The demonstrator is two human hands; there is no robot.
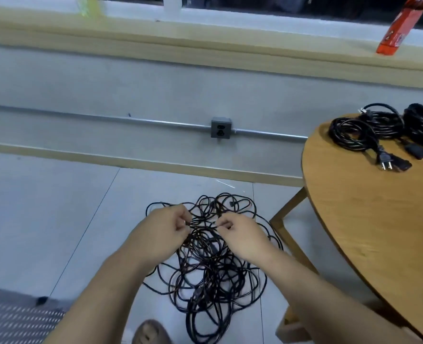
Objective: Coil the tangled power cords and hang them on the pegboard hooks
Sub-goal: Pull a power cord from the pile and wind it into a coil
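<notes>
Where the tangle lies: pale tiled floor (56, 219), just left of the round wooden table (379, 232) and close to its leg; the tangled power cords (210, 266) are a loose black heap there.
Room: grey wall behind the table, with a wooden skirting, a wooden ledge higher up and a window above it.
Wall fittings: one grey socket box (220, 127) left of the table's far edge, on a metal conduit (106, 118) that runs along the wall.
Left hand (165, 227): left of the table, over the top of the heap, forearm reaching forward, thumb and forefinger pinched on a black strand, other fingers curled.
Right hand (242, 237): between the left hand and the table, also over the heap, fingertips clamped on a strand, knuckles up.
Hands: two, close together, not touching.
Coiled cords (349, 135): three black bundles on the table's far side, one with its plug (385, 160) lying flat towards the near side.
Ledge: one orange-red packet (401, 23), leaning, above the table.
Near floor: one sandalled foot (151, 331) and one patterned mat (12, 319), both left of the table.
</notes>
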